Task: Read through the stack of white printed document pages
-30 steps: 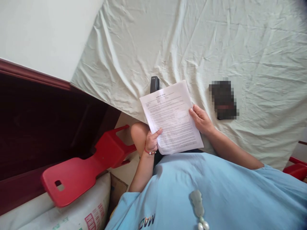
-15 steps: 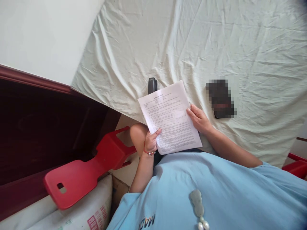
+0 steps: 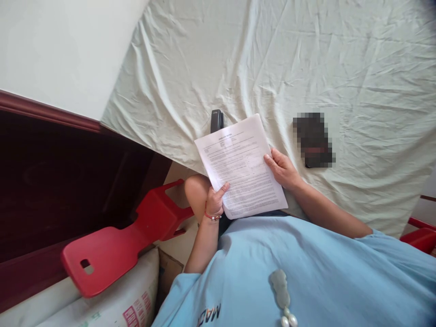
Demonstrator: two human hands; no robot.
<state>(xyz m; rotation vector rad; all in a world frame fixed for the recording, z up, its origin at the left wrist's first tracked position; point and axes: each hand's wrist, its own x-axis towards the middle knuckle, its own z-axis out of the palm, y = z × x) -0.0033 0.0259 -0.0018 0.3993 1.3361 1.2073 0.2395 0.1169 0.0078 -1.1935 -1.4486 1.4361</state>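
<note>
Printed sheets of paper [image 3: 241,168] are held tilted over my lap and the near edge of the cloth. My left hand [image 3: 215,200] pinches their lower left edge, thumb on top. On the right edge, my right hand [image 3: 282,169] grips them with its thumb on the front and its fingers behind. Whether it is one sheet or a thin stack, I cannot say for sure. Just beyond the top edge lies a black stapler [image 3: 216,120], partly hidden by the paper.
A wrinkled pale green cloth [image 3: 190,68] covers the surface ahead. On it, to the right, lies a blurred-out dark object [image 3: 313,141]. A red plastic chair [image 3: 105,254] stands at my left, above a white printed sack [image 3: 136,295]. Dark wood panelling [image 3: 68,190] rises behind the chair.
Almost nothing differs. My right thumb has shifted very slightly left on the paper, and both hands keep their hold.
</note>
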